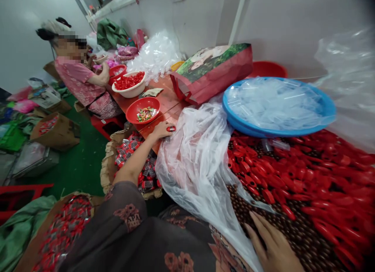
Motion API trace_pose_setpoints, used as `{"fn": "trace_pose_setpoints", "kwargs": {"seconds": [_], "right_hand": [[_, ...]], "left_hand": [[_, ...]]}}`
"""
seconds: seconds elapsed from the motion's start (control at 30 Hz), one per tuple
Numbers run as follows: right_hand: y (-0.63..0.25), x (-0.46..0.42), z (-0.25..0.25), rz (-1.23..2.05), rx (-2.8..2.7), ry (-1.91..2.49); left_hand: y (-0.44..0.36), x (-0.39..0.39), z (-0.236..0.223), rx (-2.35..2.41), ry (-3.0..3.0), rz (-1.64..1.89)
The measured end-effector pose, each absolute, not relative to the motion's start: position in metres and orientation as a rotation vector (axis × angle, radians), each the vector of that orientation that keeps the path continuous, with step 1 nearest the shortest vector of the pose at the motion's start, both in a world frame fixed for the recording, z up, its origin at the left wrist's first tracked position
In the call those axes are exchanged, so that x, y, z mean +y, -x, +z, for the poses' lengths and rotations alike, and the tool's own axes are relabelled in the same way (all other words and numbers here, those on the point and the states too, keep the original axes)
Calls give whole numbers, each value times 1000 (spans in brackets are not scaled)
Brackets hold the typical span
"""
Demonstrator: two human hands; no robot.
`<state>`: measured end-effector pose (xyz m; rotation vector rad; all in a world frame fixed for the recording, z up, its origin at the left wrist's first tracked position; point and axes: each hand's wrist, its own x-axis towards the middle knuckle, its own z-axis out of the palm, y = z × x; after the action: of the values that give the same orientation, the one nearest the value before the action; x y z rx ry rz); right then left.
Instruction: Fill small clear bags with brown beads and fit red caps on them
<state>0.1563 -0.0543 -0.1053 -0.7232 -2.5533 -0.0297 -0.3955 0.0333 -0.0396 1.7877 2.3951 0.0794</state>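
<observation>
Two hands working a heap of red and brown pieces (301,174).
Left hand (158,130), at the heap's nine o'clock, pinches a small red piece (171,128) beside a clear plastic bag (196,166); right hand (272,244), spread, rests on brown beads (252,209) at seven o'clock.

Glossy red capsule (171,128) — held in left hand (159,130)

Bright, even light, soft shadows throughout; white glare along the plastic sheet (196,166) and the blue tub (272,132); wide-angle bending of the wall (281,25) toward the edges; dark falloff in the top right corner.
</observation>
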Motion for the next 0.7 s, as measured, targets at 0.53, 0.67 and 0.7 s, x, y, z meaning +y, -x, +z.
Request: {"fn": "trace_pose_setpoints", "kwargs": {"seconds": [0.53,0.67,0.7], "right_hand": [[-164,-55,-119,176,-2534,817],[-151,-58,-108,287,-2430,983],[-148,-60,-105,300,-2406,1026]], "left_hand": [[406,-169,-104,2892,-1063,102],[407,-158,-91,2754,-1010,-114],[410,-155,-82,2713,-1032,-141]]}}
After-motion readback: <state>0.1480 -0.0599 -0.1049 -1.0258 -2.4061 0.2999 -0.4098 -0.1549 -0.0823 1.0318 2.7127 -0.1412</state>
